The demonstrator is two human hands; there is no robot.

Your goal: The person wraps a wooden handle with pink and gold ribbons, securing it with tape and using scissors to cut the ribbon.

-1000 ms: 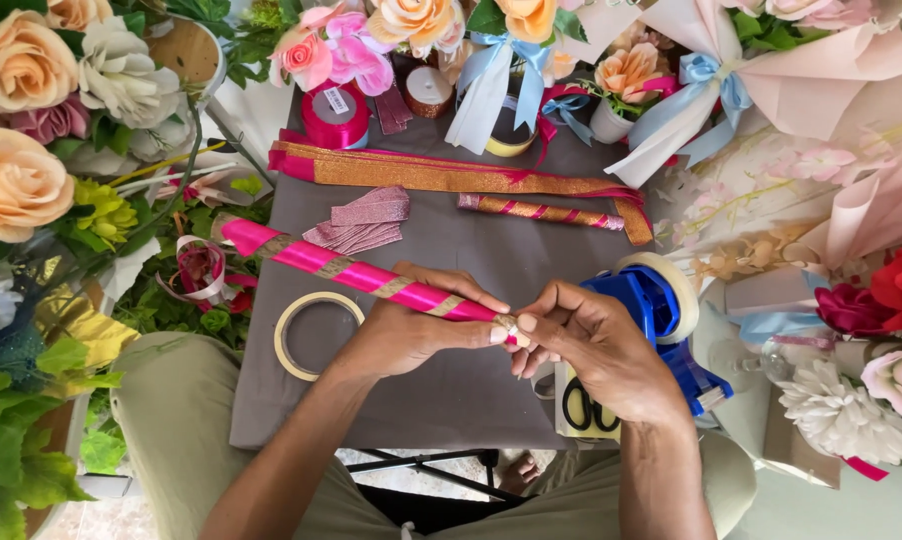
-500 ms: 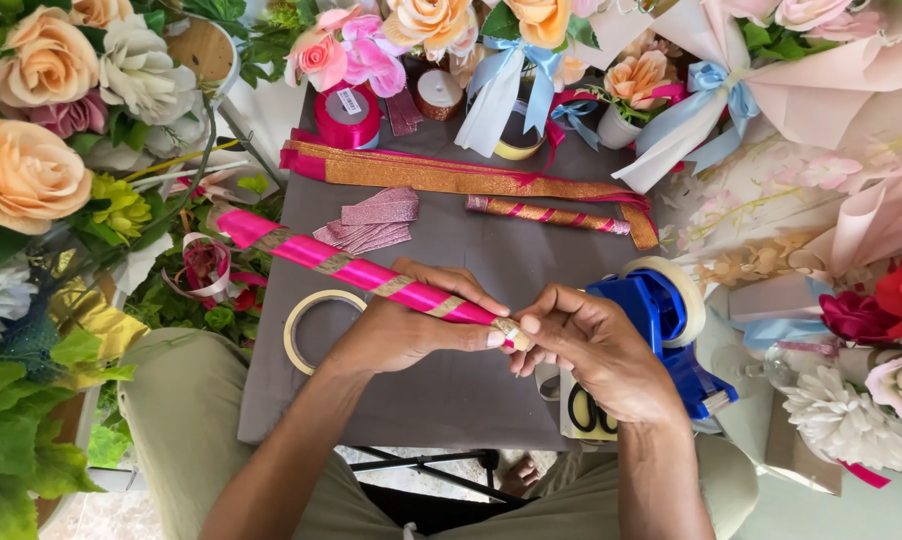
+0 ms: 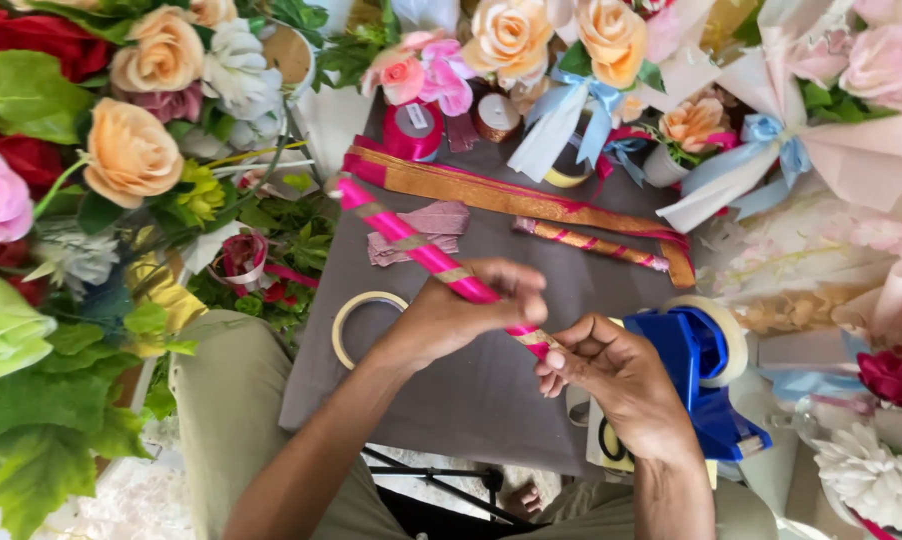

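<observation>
A long stick wrapped in bright pink ribbon with gold bands [image 3: 411, 245] slants from upper left down to the middle of a grey cloth-covered table [image 3: 471, 390]. My left hand [image 3: 461, 310] is closed around its lower part. Fingertips of my right hand [image 3: 611, 375] pinch the stick's near end, where a gold band shows. A blue tape dispenser [image 3: 706, 375] stands just right of my right hand. A tape ring [image 3: 356, 320] lies left of my left wrist.
On the table lie an orange-and-pink ribbon strip [image 3: 511, 200], a second wrapped stick [image 3: 591, 243], a folded pink ribbon piece [image 3: 426, 225] and a pink ribbon spool [image 3: 411, 130]. Artificial roses [image 3: 131, 150] and wrapped bouquets [image 3: 821, 140] crowd left, back and right.
The stick's far end has lifted and swung up, so it tilts more steeply. My hands have slid toward its near end, and my right fingers now pinch the tip.
</observation>
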